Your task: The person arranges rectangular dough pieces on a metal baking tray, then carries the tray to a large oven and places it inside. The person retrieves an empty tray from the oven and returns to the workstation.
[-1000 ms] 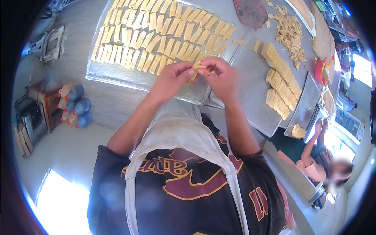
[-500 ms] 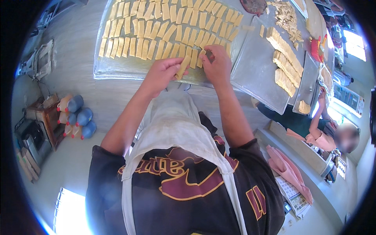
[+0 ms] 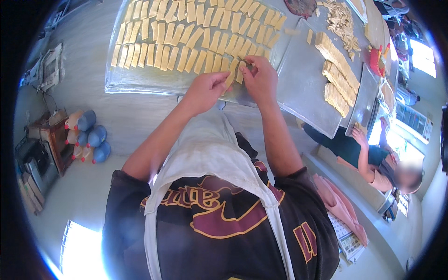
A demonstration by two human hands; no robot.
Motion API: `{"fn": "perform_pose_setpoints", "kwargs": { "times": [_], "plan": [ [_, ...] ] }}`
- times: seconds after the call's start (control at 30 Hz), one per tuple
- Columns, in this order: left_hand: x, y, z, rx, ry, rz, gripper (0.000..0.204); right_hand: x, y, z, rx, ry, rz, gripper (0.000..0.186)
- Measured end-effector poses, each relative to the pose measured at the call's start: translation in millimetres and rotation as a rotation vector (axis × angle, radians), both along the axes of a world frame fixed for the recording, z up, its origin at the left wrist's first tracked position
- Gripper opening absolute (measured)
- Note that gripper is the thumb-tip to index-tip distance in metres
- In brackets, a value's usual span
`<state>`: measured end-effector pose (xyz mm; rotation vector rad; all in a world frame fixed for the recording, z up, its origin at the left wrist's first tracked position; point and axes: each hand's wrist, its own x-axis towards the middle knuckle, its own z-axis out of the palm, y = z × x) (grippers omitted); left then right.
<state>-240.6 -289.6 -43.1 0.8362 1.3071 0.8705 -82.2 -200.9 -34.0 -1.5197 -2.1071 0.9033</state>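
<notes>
A large metal tray (image 3: 140, 80) holds several rows of pale yellow dough strips (image 3: 180, 35). At its near edge my left hand (image 3: 205, 90) has its thumb and fingers closed on a dough strip (image 3: 228, 80), held slanting. Just right of it my right hand (image 3: 257, 77) is bent over another strip (image 3: 239, 75), its thumb and finger closed at that strip's side. To the right, a second metal tray (image 3: 305, 93) carries stacked dough strips (image 3: 336, 63).
A pile of dough pieces (image 3: 340, 25) and a red container (image 3: 377, 60) are at the upper right. A co-worker (image 3: 364, 161) reaches toward a smaller tray (image 3: 361, 100) on the right. Blue and pale jugs (image 3: 91, 135) are stacked on the left.
My hands moved from pinched together over one piece a second ago to apart, each at a strip; since then the left has shifted slightly right. The co-worker's hand moved to the smaller tray.
</notes>
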Motion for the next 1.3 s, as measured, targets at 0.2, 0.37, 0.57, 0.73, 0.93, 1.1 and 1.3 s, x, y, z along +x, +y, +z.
{"fn": "perform_pose_setpoints", "kwargs": {
  "times": [0.2, 0.37, 0.57, 0.73, 0.93, 1.1, 1.3],
  "plan": [
    [54, 37, 16, 0.027, 0.112, -0.007, 0.036, 50, 23, 19, -0.349, 0.176, 0.085, 0.021],
    [102, 61, 38, -0.14, 0.245, -0.002, 0.034, 99, 71, 13, -0.085, -0.047, 0.197, 0.021],
    [140, 93, 61, -0.027, 0.458, 0.209, 0.032, 198, 201, 14, -0.008, 0.018, 0.073, 0.028],
    [182, 115, 71, -0.021, 0.449, 0.265, 0.03, 260, 309, 19, 0.292, -0.449, 0.178, 0.027],
    [212, 130, 79, 0.02, 0.473, 0.297, 0.03, 261, 342, 33, 0.089, -0.627, 0.286, 0.023],
    [217, 124, 83, 0.042, 0.512, 0.333, 0.03, 261, 338, 48, -0.163, -0.35, 0.305, 0.025],
    [208, 109, 84, 0.007, 0.512, 0.366, 0.031, 252, 320, 19, 0.002, -0.328, 0.276, 0.022]
  ]
}}
